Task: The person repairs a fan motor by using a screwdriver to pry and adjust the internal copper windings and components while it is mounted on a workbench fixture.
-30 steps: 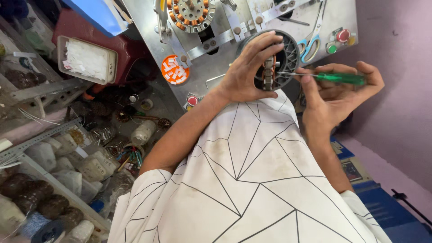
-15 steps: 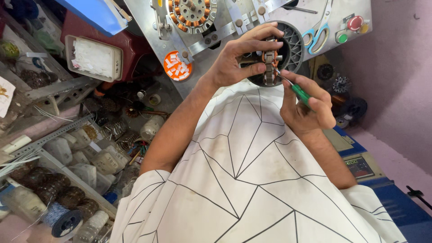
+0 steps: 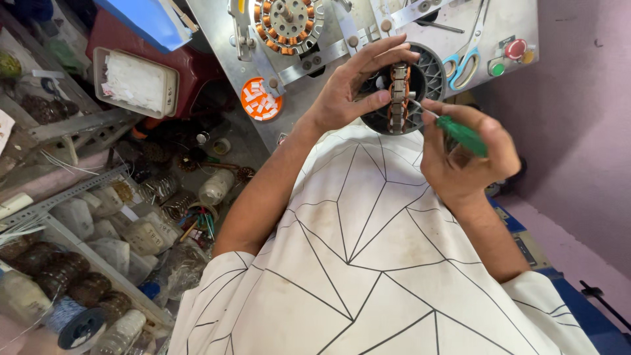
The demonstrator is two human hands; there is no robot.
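**A:** Stator core (image 3: 398, 98) sat inside the round black housing (image 3: 430, 72), held up against the grey metal machine panel (image 3: 342, 59). Left hand (image 3: 348, 92) cupped the housing's left side, fingers (image 3: 388, 52) wrapped over the rim and clamped on it, thumb pressing the core's near edge.

**B:** Right hand?

**A:** Right hand (image 3: 467, 161) had its fingers closed tight round the green-handled screwdriver (image 3: 460, 133). Tip pointed left, at the right side of the core; contact or a hair short, I couldn't tell.

**B:** Step?

**A:** My read: poking or seating something in a core slot. Copper windings showed on the core. Next move would call for a steady left grip and a small, controlled push with the tip, not a lever.

**B:** Room?

**A:** Tight. Blue-handled scissors (image 3: 463, 62) hung on the panel just right of the housing, red button (image 3: 516, 48) and green button (image 3: 497, 68) beyond. Second wound stator (image 3: 286, 20) was mounted up left, well apart. Orange round tin (image 3: 261, 98) of white slips lay left of the left wrist. Open room lay only toward the body and right, by the purple wall (image 3: 578, 131). Shelves (image 3: 79, 217) of jars and coils crowded the left side.
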